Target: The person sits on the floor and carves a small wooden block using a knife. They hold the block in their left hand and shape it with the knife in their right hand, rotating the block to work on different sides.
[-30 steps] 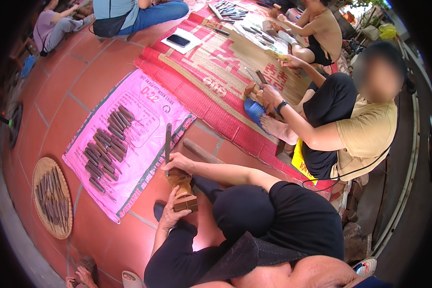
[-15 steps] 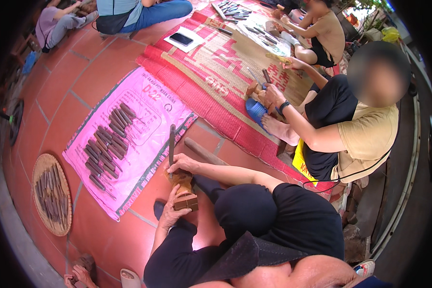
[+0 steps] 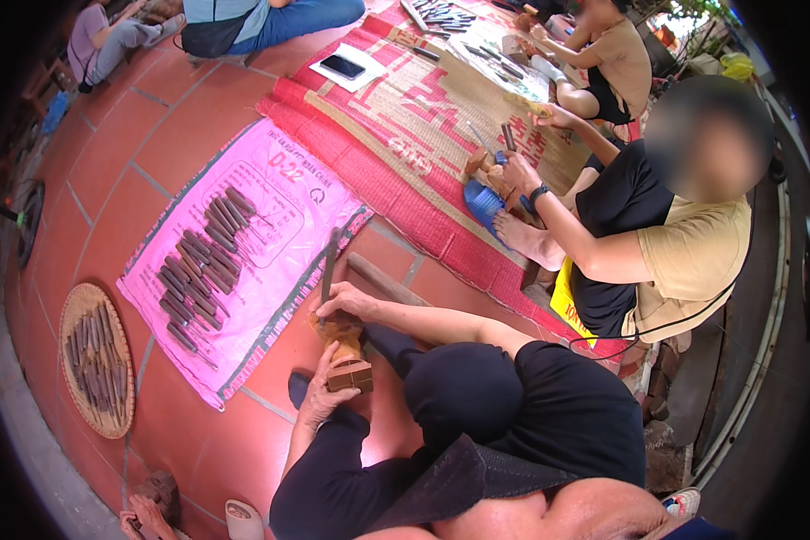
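Note:
In front of my bent knees is a small brown wood carving (image 3: 347,360) with a block-shaped base. My left hand (image 3: 319,396) is closed around its side near the base. The fingers of my right hand (image 3: 349,301) are wrapped round the lower part of a long, dark carving chisel (image 3: 330,261). This chisel stands nearly upright, its top leaning a little to the right. Its lower end meets the far end of the carving, though the cutting tip is too small to make out.
Several dark-handled tools (image 3: 198,270) lie on a pink sack (image 3: 288,216). More fill a round woven tray (image 3: 128,396) at left. Beyond my right hand lies a wooden mallet-like bar (image 3: 382,279). A co-worker (image 3: 684,243) carves on the red mat (image 3: 423,229); another person's hands (image 3: 148,517) show lower left.
The chisel's top has tipped slightly to the right. My right hand has shifted a little with it; my left hand stays on the carving.

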Demonstrator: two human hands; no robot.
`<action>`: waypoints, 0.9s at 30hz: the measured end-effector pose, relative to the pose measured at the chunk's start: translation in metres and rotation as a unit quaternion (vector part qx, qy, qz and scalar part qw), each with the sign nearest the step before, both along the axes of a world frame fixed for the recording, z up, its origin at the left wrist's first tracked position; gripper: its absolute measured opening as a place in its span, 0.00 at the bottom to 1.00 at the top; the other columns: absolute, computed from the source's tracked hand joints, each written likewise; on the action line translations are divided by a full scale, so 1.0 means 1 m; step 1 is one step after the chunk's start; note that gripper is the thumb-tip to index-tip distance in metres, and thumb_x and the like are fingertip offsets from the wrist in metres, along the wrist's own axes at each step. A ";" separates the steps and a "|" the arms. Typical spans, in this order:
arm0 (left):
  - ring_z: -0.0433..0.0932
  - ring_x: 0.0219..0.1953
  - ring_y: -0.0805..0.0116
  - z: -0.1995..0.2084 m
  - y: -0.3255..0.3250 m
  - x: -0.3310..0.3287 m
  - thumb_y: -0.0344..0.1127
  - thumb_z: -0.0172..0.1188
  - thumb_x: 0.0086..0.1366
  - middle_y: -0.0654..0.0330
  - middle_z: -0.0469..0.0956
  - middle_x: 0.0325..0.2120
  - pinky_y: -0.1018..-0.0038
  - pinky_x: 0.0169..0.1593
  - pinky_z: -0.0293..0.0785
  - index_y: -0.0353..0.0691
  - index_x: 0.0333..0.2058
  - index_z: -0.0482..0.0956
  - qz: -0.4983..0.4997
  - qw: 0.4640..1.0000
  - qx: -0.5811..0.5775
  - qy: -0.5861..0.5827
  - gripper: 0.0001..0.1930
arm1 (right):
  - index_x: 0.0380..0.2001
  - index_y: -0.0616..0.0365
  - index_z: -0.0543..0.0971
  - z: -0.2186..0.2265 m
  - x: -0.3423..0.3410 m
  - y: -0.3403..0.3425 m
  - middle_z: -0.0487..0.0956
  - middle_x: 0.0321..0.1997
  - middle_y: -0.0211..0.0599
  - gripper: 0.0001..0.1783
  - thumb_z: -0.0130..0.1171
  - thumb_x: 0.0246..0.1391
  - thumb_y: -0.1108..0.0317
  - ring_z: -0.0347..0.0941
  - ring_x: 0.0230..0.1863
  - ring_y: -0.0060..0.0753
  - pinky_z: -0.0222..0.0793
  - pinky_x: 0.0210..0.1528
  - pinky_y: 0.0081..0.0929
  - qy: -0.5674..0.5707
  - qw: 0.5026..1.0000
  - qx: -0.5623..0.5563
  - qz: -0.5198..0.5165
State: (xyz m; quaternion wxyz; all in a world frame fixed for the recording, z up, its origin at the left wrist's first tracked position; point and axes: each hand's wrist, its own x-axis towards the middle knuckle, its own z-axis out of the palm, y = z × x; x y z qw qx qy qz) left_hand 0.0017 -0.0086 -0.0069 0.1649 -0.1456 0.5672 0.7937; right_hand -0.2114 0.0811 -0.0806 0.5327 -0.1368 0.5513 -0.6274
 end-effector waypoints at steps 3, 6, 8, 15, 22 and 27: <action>0.70 0.57 0.66 0.004 0.000 -0.004 0.24 0.71 0.45 0.58 0.71 0.56 0.70 0.60 0.66 0.48 0.69 0.48 0.005 1.000 -0.005 0.000 0.54 | 0.31 0.63 0.79 0.005 0.001 -0.001 0.82 0.35 0.38 0.08 0.64 0.46 0.73 0.77 0.37 0.27 0.71 0.44 0.24 0.018 1.000 0.009 0.020; 0.70 0.57 0.66 0.003 0.000 -0.005 0.24 0.72 0.45 0.58 0.71 0.56 0.70 0.60 0.67 0.48 0.69 0.48 0.004 1.000 0.002 -0.004 0.54 | 0.30 0.63 0.78 -0.005 -0.002 -0.002 0.82 0.35 0.38 0.07 0.64 0.46 0.74 0.77 0.37 0.27 0.71 0.43 0.24 -0.006 0.999 0.035 -0.040; 0.70 0.57 0.66 0.002 0.002 -0.003 0.24 0.72 0.45 0.57 0.71 0.56 0.70 0.60 0.67 0.48 0.69 0.48 0.003 1.000 0.006 -0.003 0.54 | 0.30 0.63 0.78 -0.010 -0.003 -0.002 0.82 0.35 0.37 0.07 0.64 0.46 0.74 0.77 0.37 0.27 0.71 0.43 0.24 -0.031 0.997 0.027 -0.070; 0.70 0.57 0.64 -0.005 0.002 -0.002 0.23 0.71 0.44 0.57 0.71 0.56 0.70 0.60 0.67 0.48 0.69 0.49 0.012 1.000 0.022 -0.002 0.54 | 0.35 0.63 0.82 -0.009 -0.002 0.004 0.81 0.32 0.34 0.12 0.66 0.44 0.72 0.76 0.36 0.25 0.70 0.44 0.21 0.003 0.999 -0.017 0.028; 0.70 0.57 0.65 0.002 0.002 -0.001 0.23 0.71 0.44 0.57 0.71 0.56 0.70 0.60 0.67 0.48 0.68 0.49 0.013 1.000 0.009 -0.003 0.54 | 0.34 0.63 0.81 -0.013 -0.005 0.003 0.82 0.35 0.35 0.10 0.64 0.45 0.75 0.77 0.37 0.27 0.71 0.44 0.23 -0.058 0.996 -0.026 -0.065; 0.70 0.57 0.65 0.000 0.002 -0.003 0.23 0.71 0.44 0.57 0.70 0.56 0.70 0.60 0.67 0.48 0.68 0.50 0.017 0.999 0.028 -0.004 0.54 | 0.34 0.64 0.81 -0.006 -0.004 0.005 0.82 0.37 0.38 0.10 0.63 0.45 0.75 0.77 0.38 0.27 0.71 0.45 0.24 0.016 0.999 0.022 0.037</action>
